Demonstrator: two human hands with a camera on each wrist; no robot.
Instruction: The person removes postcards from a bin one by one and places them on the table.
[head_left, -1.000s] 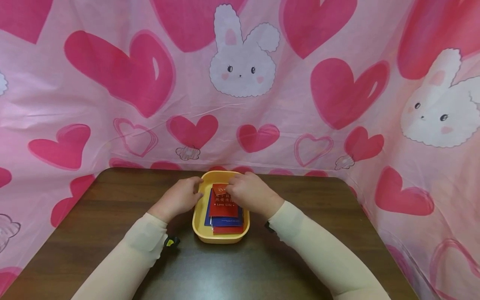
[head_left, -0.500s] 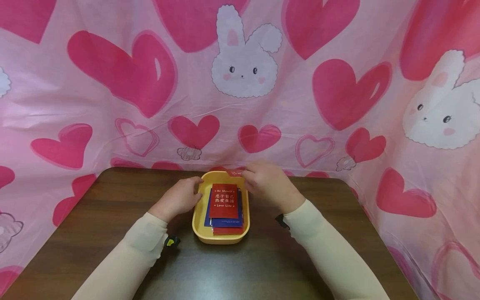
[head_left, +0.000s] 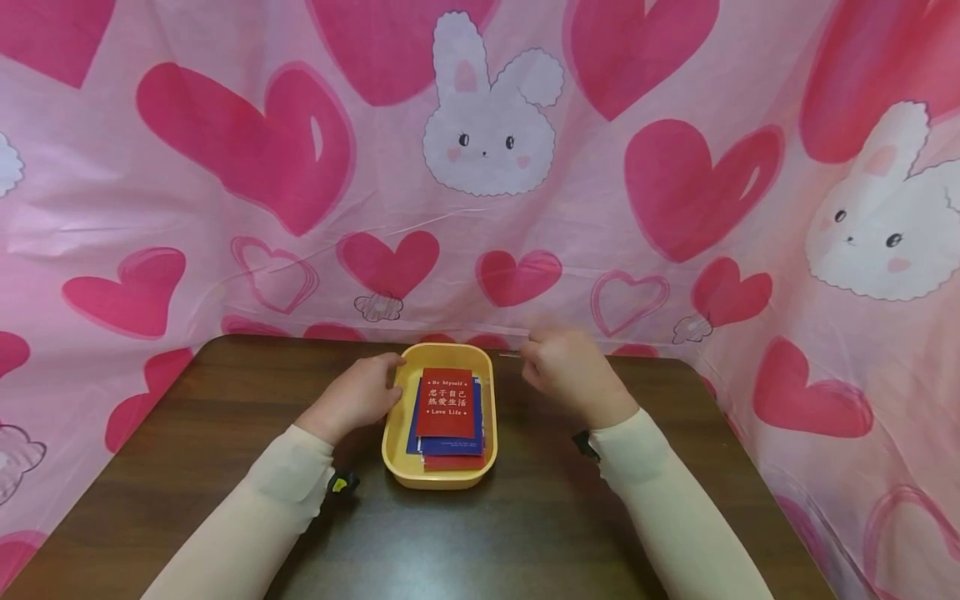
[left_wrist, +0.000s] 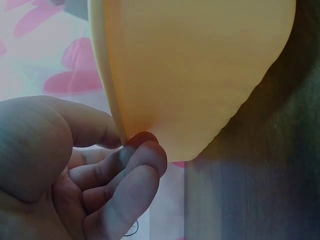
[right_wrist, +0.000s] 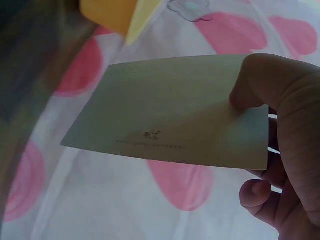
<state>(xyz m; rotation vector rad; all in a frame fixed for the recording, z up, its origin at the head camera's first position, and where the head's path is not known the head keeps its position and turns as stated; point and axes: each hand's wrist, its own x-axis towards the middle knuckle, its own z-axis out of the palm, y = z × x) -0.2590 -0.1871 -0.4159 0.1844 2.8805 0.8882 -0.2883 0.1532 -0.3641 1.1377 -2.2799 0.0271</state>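
Observation:
A yellow rounded tray (head_left: 441,481) stands on the table, holding a small stack of cards. On top lies a red card (head_left: 447,423) with white lettering, over a blue card (head_left: 459,447) and others. My left hand (head_left: 362,390) pinches the tray's rim at its left side; the left wrist view shows thumb and fingertips on the tray wall (left_wrist: 200,65). To the right of the tray, my right hand (head_left: 572,373) pinches a card (right_wrist: 170,112) by one end. Its pale face with small print shows in the right wrist view; the head view gives only a thin edge.
A dark wooden table (head_left: 405,550) carries the tray near its back edge. Right behind it hangs a pink cloth (head_left: 585,217) with hearts and rabbits, which also runs along both sides.
My right hand has lifted a small red card off the stack and carried it right, out past the tray, turning it edge-on. The left hand stays at the rim.

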